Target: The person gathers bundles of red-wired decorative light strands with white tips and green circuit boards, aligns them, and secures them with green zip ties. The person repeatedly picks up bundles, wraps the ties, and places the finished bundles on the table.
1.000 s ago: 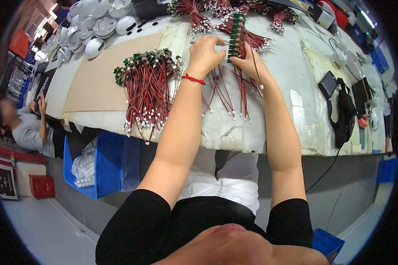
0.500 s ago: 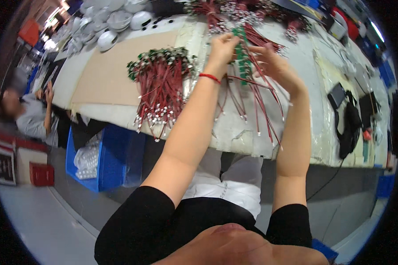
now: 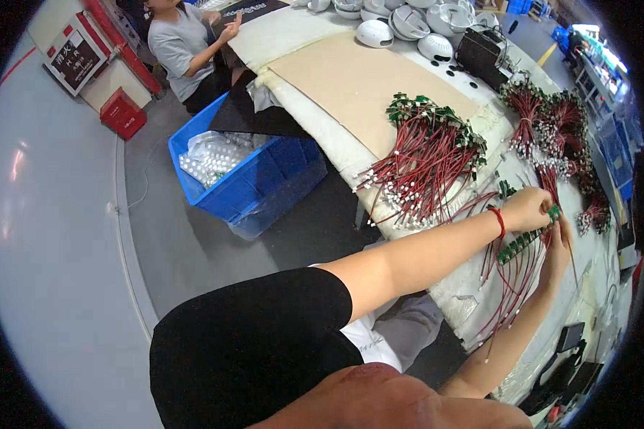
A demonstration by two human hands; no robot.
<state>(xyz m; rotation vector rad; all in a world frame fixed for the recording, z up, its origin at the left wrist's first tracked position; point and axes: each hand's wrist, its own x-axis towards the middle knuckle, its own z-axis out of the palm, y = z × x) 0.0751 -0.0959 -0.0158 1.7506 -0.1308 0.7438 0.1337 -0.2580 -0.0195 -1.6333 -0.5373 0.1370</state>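
My left hand [image 3: 528, 209], with a red cord round its wrist, pinches the far end of a strip of small green circuit boards [image 3: 519, 247]. Close against it, my right hand [image 3: 559, 242] has its fingers drawn together at the same end; what lies between them is hidden. Red wires [image 3: 511, 297] with small white plugs trail from the strip over the table edge. To the left of my hands lies a large pile of wired circuit boards [image 3: 436, 154], green boards at the far side and white plugs toward me.
Bundles of red wires [image 3: 526, 107] lie at the far right. White domed housings [image 3: 408, 23] and a black box [image 3: 481, 53] stand at the back, beyond a tan cardboard sheet [image 3: 329, 71]. A blue bin [image 3: 265, 182] holds packaging. A person [image 3: 182, 53] works at the far left.
The view has swung to the left, so the table now sits at the right. My right hand, with fingers apart before, has closed in beside my left at the strip's end.
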